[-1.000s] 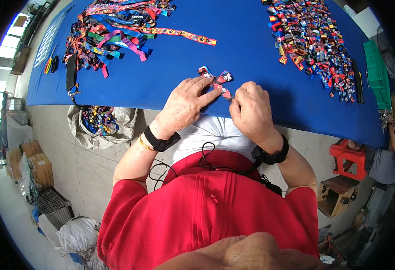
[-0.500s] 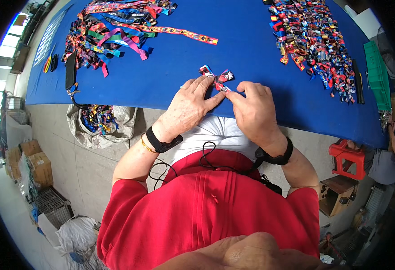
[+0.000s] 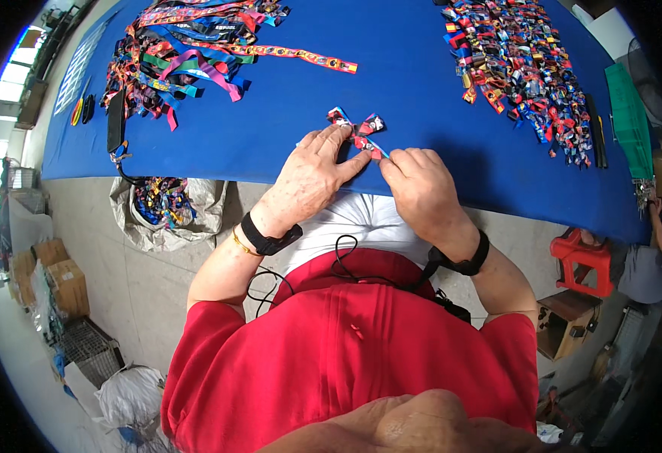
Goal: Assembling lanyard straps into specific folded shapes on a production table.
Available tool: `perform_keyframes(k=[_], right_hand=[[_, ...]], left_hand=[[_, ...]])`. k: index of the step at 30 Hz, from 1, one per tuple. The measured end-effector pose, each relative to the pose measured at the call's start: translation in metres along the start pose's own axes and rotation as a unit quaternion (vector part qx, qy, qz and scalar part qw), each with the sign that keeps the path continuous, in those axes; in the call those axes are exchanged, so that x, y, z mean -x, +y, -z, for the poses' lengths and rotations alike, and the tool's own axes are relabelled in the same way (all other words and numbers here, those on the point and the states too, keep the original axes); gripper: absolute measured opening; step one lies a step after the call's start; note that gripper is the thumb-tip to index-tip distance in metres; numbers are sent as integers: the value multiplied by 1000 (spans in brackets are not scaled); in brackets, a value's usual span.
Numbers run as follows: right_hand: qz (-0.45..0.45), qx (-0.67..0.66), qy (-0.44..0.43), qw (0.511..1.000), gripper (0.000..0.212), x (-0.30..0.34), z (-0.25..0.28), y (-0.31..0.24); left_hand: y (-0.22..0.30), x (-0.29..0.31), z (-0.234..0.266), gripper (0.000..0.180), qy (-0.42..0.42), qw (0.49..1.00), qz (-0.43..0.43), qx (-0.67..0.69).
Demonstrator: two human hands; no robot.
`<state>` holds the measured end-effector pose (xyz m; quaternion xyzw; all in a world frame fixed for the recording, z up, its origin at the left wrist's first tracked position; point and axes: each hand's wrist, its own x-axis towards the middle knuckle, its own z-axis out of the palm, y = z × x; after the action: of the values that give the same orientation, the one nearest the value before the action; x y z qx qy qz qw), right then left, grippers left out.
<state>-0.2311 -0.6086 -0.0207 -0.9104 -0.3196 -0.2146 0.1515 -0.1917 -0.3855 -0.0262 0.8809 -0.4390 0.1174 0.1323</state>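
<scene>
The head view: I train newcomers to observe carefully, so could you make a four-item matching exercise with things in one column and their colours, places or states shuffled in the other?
Column 1
1. ribbon bow
2. stool
3. sack
4. crate

Column 2
A. green, by the right end of the table
B. whitish, with colourful pieces inside
C. touched by the left hand
D. red, off to the person's right

Right pairs: 1-C, 2-D, 3-B, 4-A
</scene>
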Motion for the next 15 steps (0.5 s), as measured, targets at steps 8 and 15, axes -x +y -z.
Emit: perform_keyframes(k=[8,15], right_hand=[[-59,-8,-35,998,36,-4,1,-2],[-40,80,-105,990,49,-19,-4,-7]], left_hand=[[0,0,1,46,6,1000,-8,-3],[-3,1,-2,47,14,1000,-16,-14]])
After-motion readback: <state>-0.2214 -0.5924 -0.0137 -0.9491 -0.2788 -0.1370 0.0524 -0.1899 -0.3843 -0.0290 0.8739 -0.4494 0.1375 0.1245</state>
